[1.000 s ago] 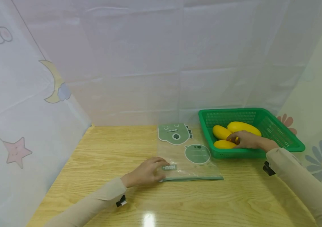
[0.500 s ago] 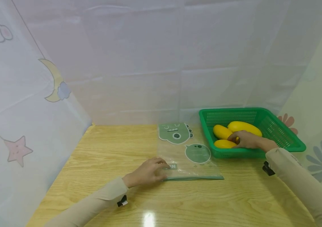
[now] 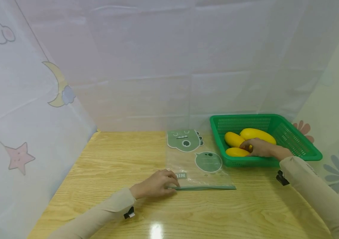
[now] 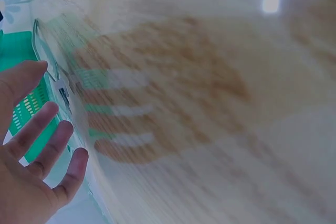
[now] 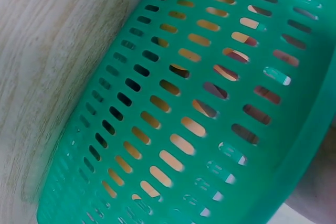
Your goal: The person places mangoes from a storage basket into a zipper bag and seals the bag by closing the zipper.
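Observation:
My left hand [image 3: 159, 184] is at the near left corner of a clear zip bag [image 3: 187, 166] with green cartoon prints, lying flat on the table. Its fingertips are right at the bag's green edge; the left wrist view shows the fingers [image 4: 58, 135] spread and loosely bent. Inside a green basket [image 3: 312, 153] at the right, my right hand [image 3: 257, 147] curls its fingers over a smooth yellow mango, mostly covered by the hand. Other yellow mangoes lie around it, one in front [image 3: 236, 152], a long one behind [image 3: 259, 134]. Basket mesh [image 5: 173, 103] blocks most of the right wrist view.
The wooden table [image 3: 112, 159] meets a pale cloth backdrop [image 3: 142, 66] behind and at both sides. The basket's raised rim stands between the right forearm and the mangoes. A light reflection [image 3: 156, 230] shines near the table's front.
My left hand has shifted slightly toward me and down along the bag's near edge, its fingers bending a little more. The right hand and the mangoes stay in place.

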`<state>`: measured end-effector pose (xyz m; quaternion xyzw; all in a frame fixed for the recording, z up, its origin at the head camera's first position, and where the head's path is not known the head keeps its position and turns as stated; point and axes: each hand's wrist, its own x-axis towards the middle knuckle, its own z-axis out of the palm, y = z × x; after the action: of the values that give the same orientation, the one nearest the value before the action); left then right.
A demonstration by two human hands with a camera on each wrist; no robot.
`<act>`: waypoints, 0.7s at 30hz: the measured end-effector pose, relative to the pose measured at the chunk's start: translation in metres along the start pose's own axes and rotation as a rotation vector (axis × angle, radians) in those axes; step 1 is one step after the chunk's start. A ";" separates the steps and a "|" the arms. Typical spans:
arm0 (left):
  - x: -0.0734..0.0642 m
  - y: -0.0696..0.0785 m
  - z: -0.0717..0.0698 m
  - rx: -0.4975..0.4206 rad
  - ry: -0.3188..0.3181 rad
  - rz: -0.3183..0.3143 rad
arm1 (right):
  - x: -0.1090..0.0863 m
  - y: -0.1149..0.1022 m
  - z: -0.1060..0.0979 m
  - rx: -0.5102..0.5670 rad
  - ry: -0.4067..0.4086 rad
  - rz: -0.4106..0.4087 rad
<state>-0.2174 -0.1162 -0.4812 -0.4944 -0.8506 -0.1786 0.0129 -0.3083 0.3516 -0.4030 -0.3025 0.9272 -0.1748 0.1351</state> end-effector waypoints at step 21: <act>0.001 0.003 0.003 0.012 -0.031 -0.031 | -0.001 -0.001 0.000 -0.015 -0.002 0.006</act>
<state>-0.2152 -0.1136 -0.4828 -0.4839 -0.8593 -0.1660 -0.0002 -0.3069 0.3515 -0.4025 -0.3008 0.9293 -0.1670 0.1341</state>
